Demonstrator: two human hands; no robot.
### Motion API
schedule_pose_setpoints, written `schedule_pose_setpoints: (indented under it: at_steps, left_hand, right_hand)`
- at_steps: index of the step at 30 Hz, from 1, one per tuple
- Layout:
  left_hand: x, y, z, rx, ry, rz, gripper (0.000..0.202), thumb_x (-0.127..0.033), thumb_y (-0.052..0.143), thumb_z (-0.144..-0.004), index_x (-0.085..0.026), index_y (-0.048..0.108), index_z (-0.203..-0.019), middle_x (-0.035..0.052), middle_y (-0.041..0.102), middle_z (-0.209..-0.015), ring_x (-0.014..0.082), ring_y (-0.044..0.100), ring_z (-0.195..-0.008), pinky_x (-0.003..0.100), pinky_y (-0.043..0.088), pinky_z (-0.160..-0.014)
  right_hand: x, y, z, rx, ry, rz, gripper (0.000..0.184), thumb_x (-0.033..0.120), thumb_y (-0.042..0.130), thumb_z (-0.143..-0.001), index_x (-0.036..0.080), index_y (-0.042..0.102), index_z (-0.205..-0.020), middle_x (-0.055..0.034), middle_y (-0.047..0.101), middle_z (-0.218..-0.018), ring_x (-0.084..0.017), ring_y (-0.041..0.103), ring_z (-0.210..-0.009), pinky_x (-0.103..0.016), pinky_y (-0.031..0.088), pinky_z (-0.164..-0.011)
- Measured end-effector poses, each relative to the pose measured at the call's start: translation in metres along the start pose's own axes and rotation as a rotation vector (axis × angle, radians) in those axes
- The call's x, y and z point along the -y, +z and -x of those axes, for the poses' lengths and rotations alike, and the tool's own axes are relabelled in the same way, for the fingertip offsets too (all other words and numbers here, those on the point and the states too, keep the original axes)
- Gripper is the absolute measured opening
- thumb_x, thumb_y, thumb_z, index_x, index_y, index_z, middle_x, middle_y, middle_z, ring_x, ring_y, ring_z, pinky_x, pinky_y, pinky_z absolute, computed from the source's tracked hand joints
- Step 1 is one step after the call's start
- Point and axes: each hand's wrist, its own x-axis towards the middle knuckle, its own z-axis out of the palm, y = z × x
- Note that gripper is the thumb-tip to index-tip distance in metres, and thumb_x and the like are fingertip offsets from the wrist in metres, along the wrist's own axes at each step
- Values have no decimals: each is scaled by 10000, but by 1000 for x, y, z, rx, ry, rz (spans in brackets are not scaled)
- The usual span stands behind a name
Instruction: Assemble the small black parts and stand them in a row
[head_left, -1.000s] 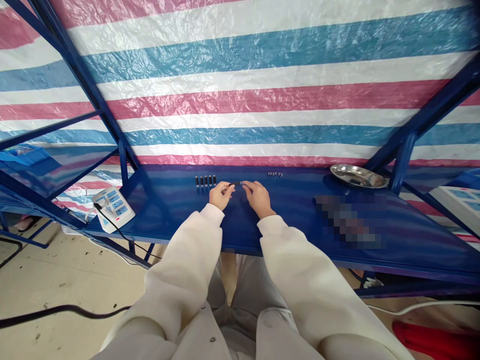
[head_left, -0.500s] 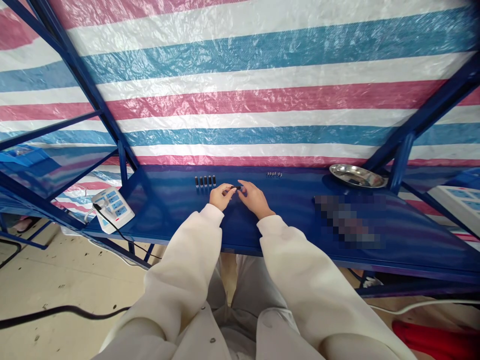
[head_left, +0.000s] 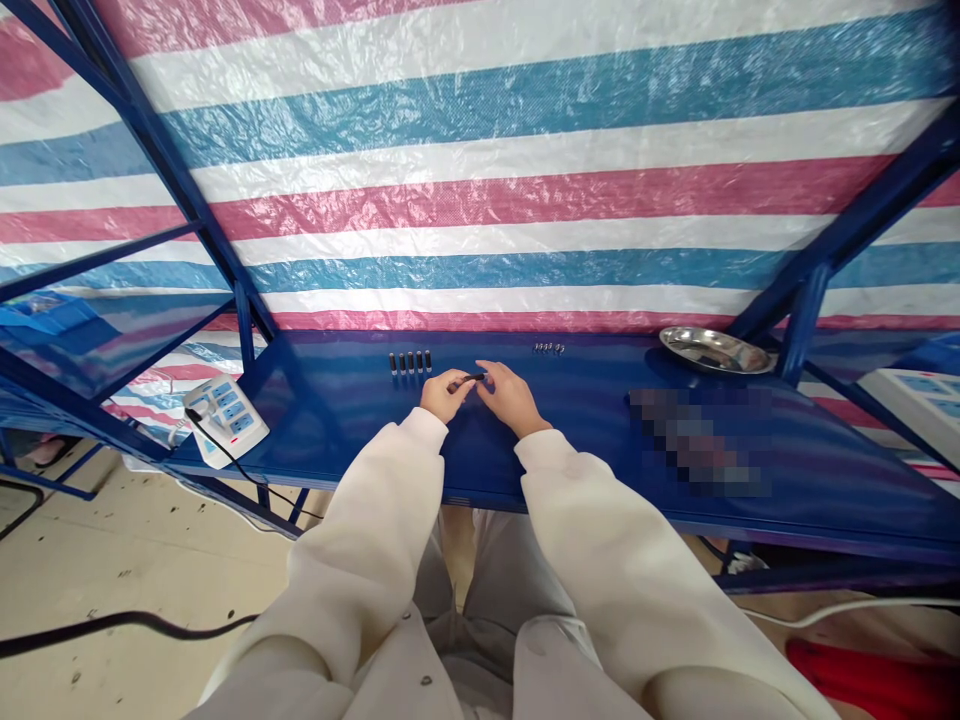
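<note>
My left hand [head_left: 444, 396]: pinching dark stick [head_left: 478, 377]
Right hand [head_left: 511, 396]: at its end, can't tell grip
Dark stick: mid-fiddle, next needs steadying, I guess

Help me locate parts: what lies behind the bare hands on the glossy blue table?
Five small black cylinders in a row, left; tiny silver pieces, right. Anything the left hand or right hand covers cannot be seen.

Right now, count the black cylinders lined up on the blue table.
5, in a row beyond and left of the left hand: leftmost cylinder, second cylinder, middle cylinder, fourth cylinder, rightmost cylinder. None looks hidden, but the dark piece in that hand is partly covered.
</note>
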Motion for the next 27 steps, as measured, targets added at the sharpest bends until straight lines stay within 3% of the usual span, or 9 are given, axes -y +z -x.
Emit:
schedule_pose_setpoints:
  at_steps: [18,27]
  left_hand:
    - [8,0,-2,-39,17,-124,235,-372,613,-747,-164,666,-843,19,654,-695,87,564,-475,210,479,-504]
    - [-7,-2,1,-134,119,-292,254,-375,525,-822,-191,646,-947,49,679,-874,92,546,-508,235,479,-574]
  right_hand:
    - [4,1,1,18,22,47,308,220,445,-813,178,608,-1071,-83,627,-924,-178,584,-766,-279,449,-684]
    - [7,-3,1,4,71,25,256,309,429,-855,205,635,-966,-53,628,-787,-167,578,-708,-263,416,-626]
